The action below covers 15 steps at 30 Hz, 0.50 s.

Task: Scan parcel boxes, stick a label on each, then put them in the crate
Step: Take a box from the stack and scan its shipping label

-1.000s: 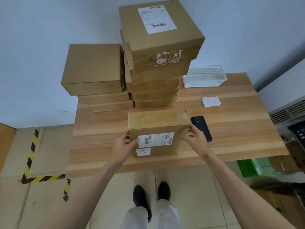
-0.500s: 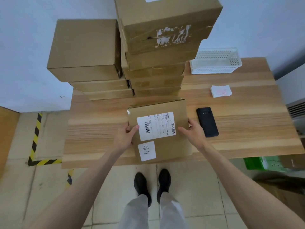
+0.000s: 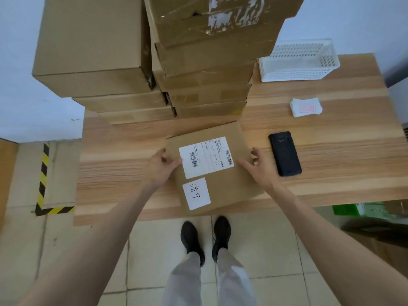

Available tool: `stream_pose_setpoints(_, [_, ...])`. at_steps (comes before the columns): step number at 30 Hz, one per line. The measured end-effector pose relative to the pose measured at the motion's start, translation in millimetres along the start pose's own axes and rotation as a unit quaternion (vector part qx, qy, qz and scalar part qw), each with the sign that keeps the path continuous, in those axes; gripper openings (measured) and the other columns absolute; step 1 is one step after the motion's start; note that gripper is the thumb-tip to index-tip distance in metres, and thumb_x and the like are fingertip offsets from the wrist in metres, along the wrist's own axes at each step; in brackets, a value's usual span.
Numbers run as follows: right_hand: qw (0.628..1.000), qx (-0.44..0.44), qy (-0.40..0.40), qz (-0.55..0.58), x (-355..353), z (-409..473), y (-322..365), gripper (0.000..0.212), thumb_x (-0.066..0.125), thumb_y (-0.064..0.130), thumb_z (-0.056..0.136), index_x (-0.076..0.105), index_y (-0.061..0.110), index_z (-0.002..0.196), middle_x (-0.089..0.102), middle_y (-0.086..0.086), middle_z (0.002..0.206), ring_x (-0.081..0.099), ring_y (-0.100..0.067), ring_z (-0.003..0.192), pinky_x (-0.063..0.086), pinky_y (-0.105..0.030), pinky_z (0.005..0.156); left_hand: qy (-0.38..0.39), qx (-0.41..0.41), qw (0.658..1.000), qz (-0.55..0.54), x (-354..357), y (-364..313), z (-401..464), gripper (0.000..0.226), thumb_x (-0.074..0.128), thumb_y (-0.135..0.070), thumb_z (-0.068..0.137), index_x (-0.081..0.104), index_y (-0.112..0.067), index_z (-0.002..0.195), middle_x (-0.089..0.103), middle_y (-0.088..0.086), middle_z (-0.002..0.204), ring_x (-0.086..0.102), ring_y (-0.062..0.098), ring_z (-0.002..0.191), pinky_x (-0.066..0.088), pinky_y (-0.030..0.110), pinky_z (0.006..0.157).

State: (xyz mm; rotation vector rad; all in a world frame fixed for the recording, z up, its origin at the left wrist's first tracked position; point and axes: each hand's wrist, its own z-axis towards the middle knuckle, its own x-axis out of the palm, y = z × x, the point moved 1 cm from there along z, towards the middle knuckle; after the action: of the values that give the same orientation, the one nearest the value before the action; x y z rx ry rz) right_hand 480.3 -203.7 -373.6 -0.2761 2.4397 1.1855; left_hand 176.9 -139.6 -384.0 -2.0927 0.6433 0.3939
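box (image 3: 223,184) flat at near edge of surface (image 3: 331,155), labels up for reading | left hand (image 3: 160,167) and right hand (image 3: 259,170) grip its sides to steady it | phone (image 3: 284,153) just beside, probably for scanning

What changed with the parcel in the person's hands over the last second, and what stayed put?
The parcel box, first standing on edge, was tipped flat, its shipping label and small white sticker now facing up. The left hand and right hand kept holding its sides. The phone, label stack, white basket and stacked boxes stayed.
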Motion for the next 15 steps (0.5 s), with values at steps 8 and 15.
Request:
stream_pose_setpoints(8, [0.976,0.089,-0.197,0.023,11.5,-96.9,-53.8,0.047,0.071,0.046,0.091,0.053,0.006,0.11,0.056,-0.007,0.108,0.056,-0.028,0.098,0.047,-0.039,0.083,0.025,0.142,0.982,0.125,-8.4,-31.9,42.9,0.067,0.067,-0.036,0.096,0.04,-0.02,0.154,0.041,0.0,0.159,0.04,0.022,0.144,0.033,0.033,0.116])
stream_pose_setpoints(15, [0.974,0.102,-0.088,0.184,52.9,-91.6,-46.6,0.034,0.069,0.035,0.094,0.061,0.012,0.118,0.074,0.002,0.103,0.072,-0.018,0.093,0.055,-0.031,0.074,0.034,0.109,0.984,0.139,-3.3,-22.7,44.0,0.061,0.07,-0.037,0.094,0.05,-0.02,0.148,0.057,0.007,0.145,0.047,0.024,0.138,0.038,0.036,0.114])
